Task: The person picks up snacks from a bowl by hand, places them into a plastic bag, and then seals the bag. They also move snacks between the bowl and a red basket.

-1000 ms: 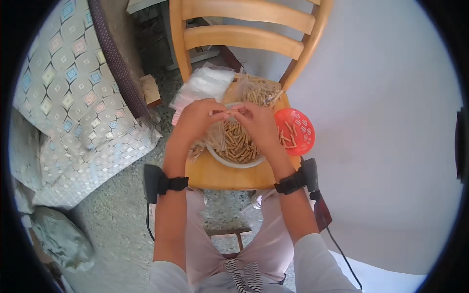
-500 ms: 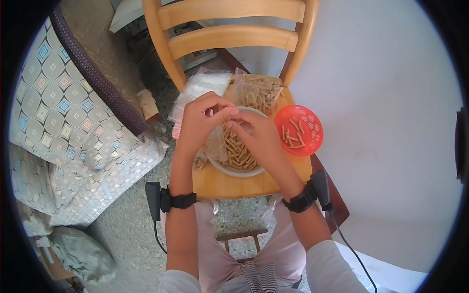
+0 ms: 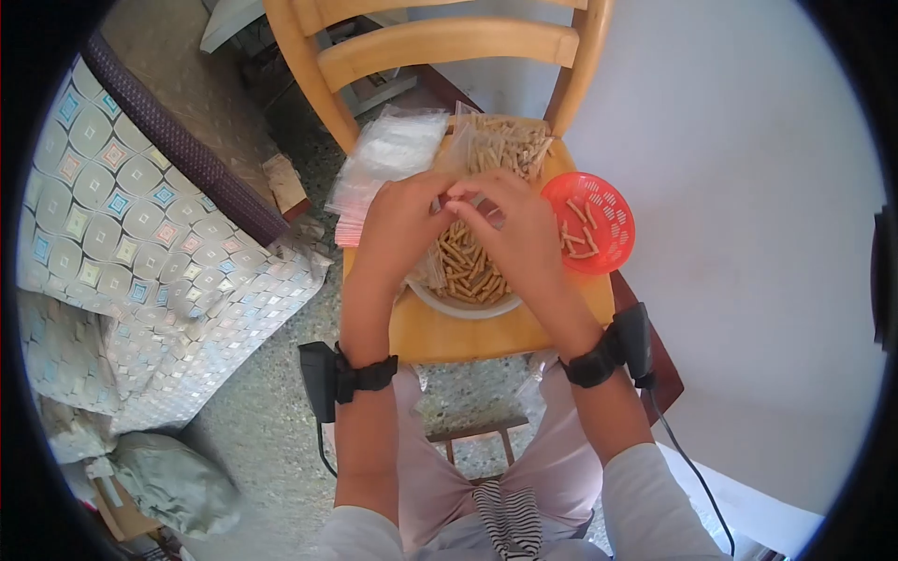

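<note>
My left hand [image 3: 409, 220] and my right hand [image 3: 505, 220] meet fingertip to fingertip over a round bowl [image 3: 468, 310] of short brown sticks [image 3: 474, 271]. Both are pinched closed; whatever lies between the fingertips is too small to make out. A clear plastic bag [image 3: 429, 271] rests at the bowl's left side, beneath my left hand. Behind the bowl lies a clear bag filled with sticks [image 3: 508, 148]. Flat empty bags [image 3: 394, 148] are stacked behind my left hand. Several sticks sit in a red basket [image 3: 615, 245] to the right of my right hand.
Everything stands on a wooden chair seat [image 3: 449, 347], with its slatted backrest [image 3: 449, 51] behind. A patterned cloth [image 3: 159, 252] covers furniture on the left. The white wall [image 3: 748, 234] rises at the right. A grey-green bag [image 3: 173, 481] lies at the lower left.
The view has shifted, so the chair and its contents appear slightly higher and further right. My fingertips are still together, and my right hand's fingers are now more raised and bent.
</note>
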Motion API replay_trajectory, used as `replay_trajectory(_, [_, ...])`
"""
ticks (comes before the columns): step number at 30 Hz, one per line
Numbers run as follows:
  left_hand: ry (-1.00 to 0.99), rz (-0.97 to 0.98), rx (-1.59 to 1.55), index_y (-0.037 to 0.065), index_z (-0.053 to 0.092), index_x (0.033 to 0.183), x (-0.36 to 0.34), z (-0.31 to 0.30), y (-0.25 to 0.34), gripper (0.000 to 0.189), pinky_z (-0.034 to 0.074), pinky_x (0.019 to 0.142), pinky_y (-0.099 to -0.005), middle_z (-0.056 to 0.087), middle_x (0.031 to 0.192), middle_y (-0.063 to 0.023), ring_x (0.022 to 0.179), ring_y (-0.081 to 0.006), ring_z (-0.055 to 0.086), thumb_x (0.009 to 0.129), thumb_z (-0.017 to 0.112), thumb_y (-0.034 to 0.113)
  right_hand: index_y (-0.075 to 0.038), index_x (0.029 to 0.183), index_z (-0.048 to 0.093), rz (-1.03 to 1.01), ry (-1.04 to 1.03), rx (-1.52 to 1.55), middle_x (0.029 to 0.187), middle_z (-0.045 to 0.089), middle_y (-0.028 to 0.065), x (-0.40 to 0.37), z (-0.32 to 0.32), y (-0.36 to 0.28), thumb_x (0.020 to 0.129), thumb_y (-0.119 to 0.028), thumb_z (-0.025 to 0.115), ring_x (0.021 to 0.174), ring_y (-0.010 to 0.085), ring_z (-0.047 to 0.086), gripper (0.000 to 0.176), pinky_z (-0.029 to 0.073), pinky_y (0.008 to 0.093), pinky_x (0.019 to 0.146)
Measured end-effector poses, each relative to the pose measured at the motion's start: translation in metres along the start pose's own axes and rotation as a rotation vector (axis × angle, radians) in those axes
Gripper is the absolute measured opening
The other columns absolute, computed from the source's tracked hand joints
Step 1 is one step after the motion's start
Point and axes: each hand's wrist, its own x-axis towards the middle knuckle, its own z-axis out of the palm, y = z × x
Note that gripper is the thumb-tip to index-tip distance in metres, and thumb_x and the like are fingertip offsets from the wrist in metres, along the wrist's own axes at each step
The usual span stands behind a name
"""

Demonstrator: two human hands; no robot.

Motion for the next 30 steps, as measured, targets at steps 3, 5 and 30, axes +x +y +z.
replay_trajectory(3, [0.072, -0.054, 0.072, 0.007, 0.065, 0.122, -0.002, 0.0, 0.004, 0.041, 0.047, 0.072, -0.0355, 0.064, 0.086, -0.0117, 0.075, -0.0253, 0.058, 0.082, 0.072, 0.015, -0.007, 0.1, 0.071, 0.064, 0.019, 0.081, 0.095, 0.069, 0.0101, 0.002, 0.0, 0.007, 0.087, -0.016, 0.073, 0.073, 0.0244, 0.067, 0.016, 0.053, 0.0336, 0.067])
replay_trajectory(5, [0.016, -0.199, 0.187, 0.012, 0.059, 0.134, -0.011, -0.003, -0.013, 0.054, 0.048, 0.072, -0.0363, 0.062, 0.084, -0.0141, 0.079, -0.0264, 0.059, 0.083, 0.073, 0.02, -0.007, 0.101, 0.07, 0.041, -0.025, 0.091, 0.093, 0.07, 0.01, 0.0, 0.007, 0.016, 0.087, -0.017, 0.072, 0.072, 0.0248, 0.067, 0.017, 0.053, 0.0345, 0.066])
replay_trajectory(30, [-0.146, -0.353, 0.054, 0.016, 0.041, 0.148, -0.013, -0.033, -0.012, 0.063, 0.049, 0.07, -0.0396, 0.064, 0.078, -0.0146, 0.071, -0.0281, 0.063, 0.089, 0.061, 0.014, -0.011, 0.098, 0.072, 0.106, -0.109, 0.017, 0.085, 0.072, 0.0104, -0.014, 0.036, 0.004, 0.087, -0.023, 0.071, 0.073, 0.0263, 0.069, 0.016, 0.053, 0.0369, 0.065])
